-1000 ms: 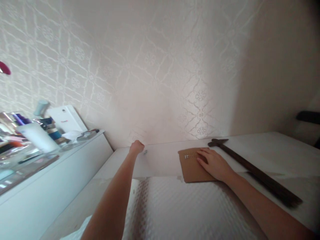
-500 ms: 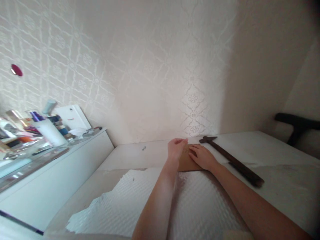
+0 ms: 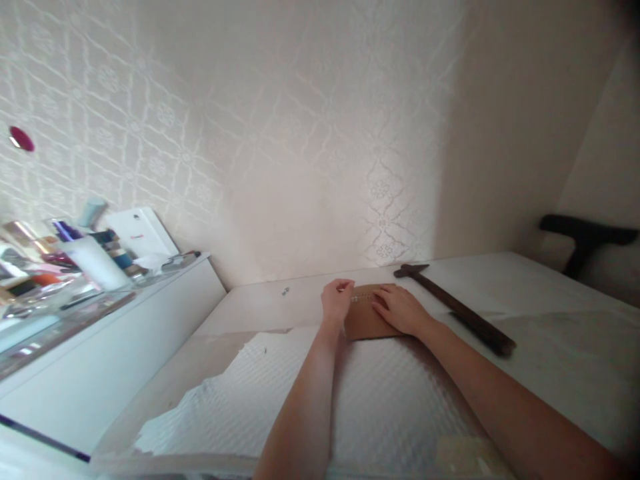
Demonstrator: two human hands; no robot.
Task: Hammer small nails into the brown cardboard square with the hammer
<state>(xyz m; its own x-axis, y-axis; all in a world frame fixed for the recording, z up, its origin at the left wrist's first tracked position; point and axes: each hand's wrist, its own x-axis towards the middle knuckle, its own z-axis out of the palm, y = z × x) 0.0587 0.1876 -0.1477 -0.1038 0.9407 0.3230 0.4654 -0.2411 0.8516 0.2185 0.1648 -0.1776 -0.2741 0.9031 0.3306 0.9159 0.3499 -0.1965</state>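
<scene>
A brown cardboard card (image 3: 364,321) with rows of small metal pins lies on the white tabletop (image 3: 525,287) near the wall. My right hand (image 3: 400,308) rests flat on the card, fingers stretched out. My left hand (image 3: 337,300) is at the card's left edge, fingers pinched together at the row of pins; what they hold is too small to make out. A small metal piece (image 3: 285,291) lies alone on the table to the left. A dark hammer (image 3: 453,308) lies to the right of the card.
White bubble wrap (image 3: 310,400) covers the near part of the table. A white shelf (image 3: 100,320) on the left carries bottles and jars (image 3: 90,257). A patterned wall stands behind. A dark chair arm (image 3: 585,237) shows at far right.
My left hand came back from the small metal piece at the far left to the card's left edge. The right hand stayed on the card. The view shifted right.
</scene>
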